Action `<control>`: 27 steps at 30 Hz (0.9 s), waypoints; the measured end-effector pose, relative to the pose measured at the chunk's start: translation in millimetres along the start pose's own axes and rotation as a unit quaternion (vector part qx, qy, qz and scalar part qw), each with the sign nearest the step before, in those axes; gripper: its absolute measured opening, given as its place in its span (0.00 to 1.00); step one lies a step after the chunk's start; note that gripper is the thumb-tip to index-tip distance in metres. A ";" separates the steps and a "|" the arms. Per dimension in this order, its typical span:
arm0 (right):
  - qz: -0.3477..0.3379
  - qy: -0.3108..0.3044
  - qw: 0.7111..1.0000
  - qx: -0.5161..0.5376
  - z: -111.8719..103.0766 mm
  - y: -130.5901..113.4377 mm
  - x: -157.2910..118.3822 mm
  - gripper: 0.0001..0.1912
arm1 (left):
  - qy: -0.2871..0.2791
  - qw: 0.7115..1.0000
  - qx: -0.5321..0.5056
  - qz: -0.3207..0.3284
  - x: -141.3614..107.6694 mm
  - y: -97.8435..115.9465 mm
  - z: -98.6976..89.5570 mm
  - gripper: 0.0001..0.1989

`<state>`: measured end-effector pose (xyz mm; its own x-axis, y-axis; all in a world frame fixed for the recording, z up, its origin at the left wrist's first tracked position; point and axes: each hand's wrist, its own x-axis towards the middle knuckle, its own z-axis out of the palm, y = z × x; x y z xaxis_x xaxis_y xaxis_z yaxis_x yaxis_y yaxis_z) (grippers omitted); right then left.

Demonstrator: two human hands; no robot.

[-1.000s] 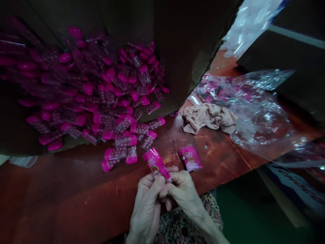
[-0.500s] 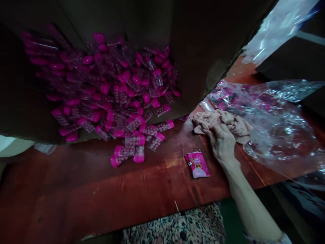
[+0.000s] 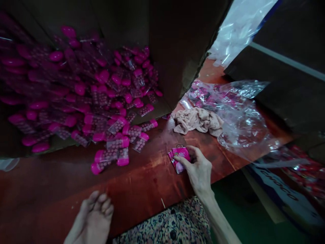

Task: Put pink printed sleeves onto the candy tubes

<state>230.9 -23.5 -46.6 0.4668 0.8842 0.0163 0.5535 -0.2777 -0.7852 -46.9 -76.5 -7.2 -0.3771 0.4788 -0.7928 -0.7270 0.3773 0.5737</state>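
Note:
My right hand (image 3: 199, 169) grips a small stack of pink printed cards (image 3: 180, 156) lying on the reddish table. Its thumb rests across the face and the fingers are at the right edge; a small ring shows at the top. At the lower left, my left hand (image 3: 93, 217) is palm up and empty, its fingers loosely curved and apart from the thumb. Beyond it lie clear tubes with pink caps (image 3: 108, 156), filled with small round balls. A crumpled beige cloth (image 3: 199, 121) lies just beyond my right hand, untouched.
A large open cardboard box (image 3: 165, 67) on its side holds many more pink-capped tubes. Clear plastic bags (image 3: 243, 118) with pink items lie at the right. Below the table's right edge stands a carton (image 3: 286, 193) lettered "CHOCO".
My right hand has let go of the beige cloth and moved toward me onto the pink cards. My left hand has come into view at the lower left. The view has shifted right.

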 end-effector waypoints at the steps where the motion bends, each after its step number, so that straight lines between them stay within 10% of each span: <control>1: 0.012 0.013 1.000 0.011 2.2 -0.2 1.5 0.24 | -0.050 0.999 -0.003 -0.022 -1.3 -9.1 15.2 0.12; 8: 0.001 0.042 0.999 0.033 5.7 2.0 2.5 0.17 | -0.231 0.961 0.143 0.043 -28.6 -65.1 77.7 0.07; 15: -0.048 0.060 0.995 0.062 9.8 5.9 -1.8 0.11 | -0.354 0.848 0.334 0.209 -18.2 -101.9 108.7 0.06; 23: -0.075 0.137 0.983 0.100 3.1 0.5 -6.4 0.07 | -0.304 0.868 0.306 0.246 -8.3 -100.6 112.0 0.04; 27: -0.019 0.017 0.981 0.192 2.7 -22.1 -21.5 0.09 | -0.347 0.885 0.247 0.188 -15.6 -85.2 119.7 0.09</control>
<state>206.8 -35.4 -31.2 0.4778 0.8760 0.0665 0.2743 -0.0769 -0.9586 89.6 -21.2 -19.1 0.0281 0.9509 -0.3081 -0.2203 0.3065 0.9260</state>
